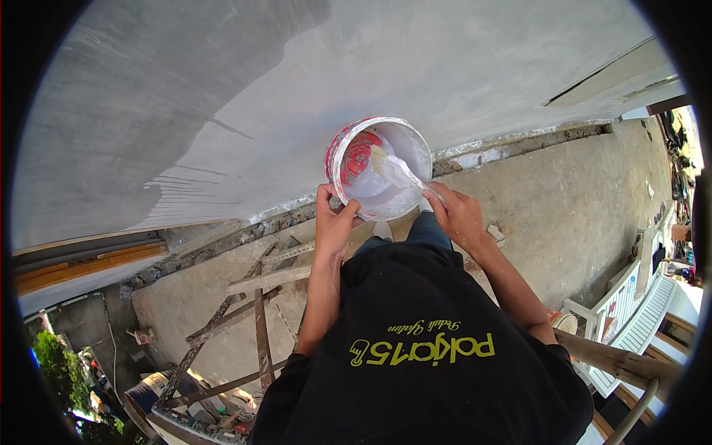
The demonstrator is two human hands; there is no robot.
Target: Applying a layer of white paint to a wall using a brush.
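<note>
In front of my chest is a round paint bucket, white inside and smeared with whitish paint, with red showing on its far left side. My left hand grips its near left rim, thumb on top and fingers around the outside. A paintbrush, its bristles and body coated in pale paint, reaches into the bucket. My right hand is closed around the brush's handle at the near right rim. Beyond the bucket rises a grey wall, with a darker patch at the left and streaks running from it.
A worn ladder-like wooden frame stands to the lower left. Concrete floor lies far below, along the wall's foot. A wooden pole crosses at the lower right, near white slatted railings. A long opening with an orange-brown frame sits at left.
</note>
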